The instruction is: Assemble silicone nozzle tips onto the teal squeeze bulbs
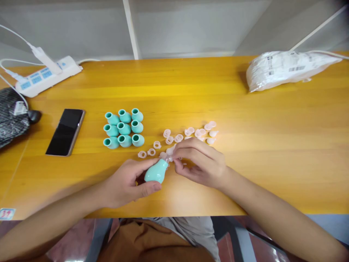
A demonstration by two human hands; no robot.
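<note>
My left hand (131,182) is wrapped round a teal rubber bulb (156,172), tilted with its neck up and to the right. At the bulb's neck sits a small clear tip (167,157). Thumb and fingers of my right hand (200,160) pinch at that tip; the fingers partly hide it. Just beyond my hands, small translucent plastic caps (178,138) lie scattered, some ring-shaped with a tab. Farther left, several more teal bulbs (124,128) stand in neat rows, their round mouths open.
A black phone (65,132) lies left of the bulbs. Behind it is a white power strip (49,76) with cables, beside a dark textured bag (12,120). A white plastic package (289,71) rests at the back right. The wooden table's (286,163) front edge is near my body.
</note>
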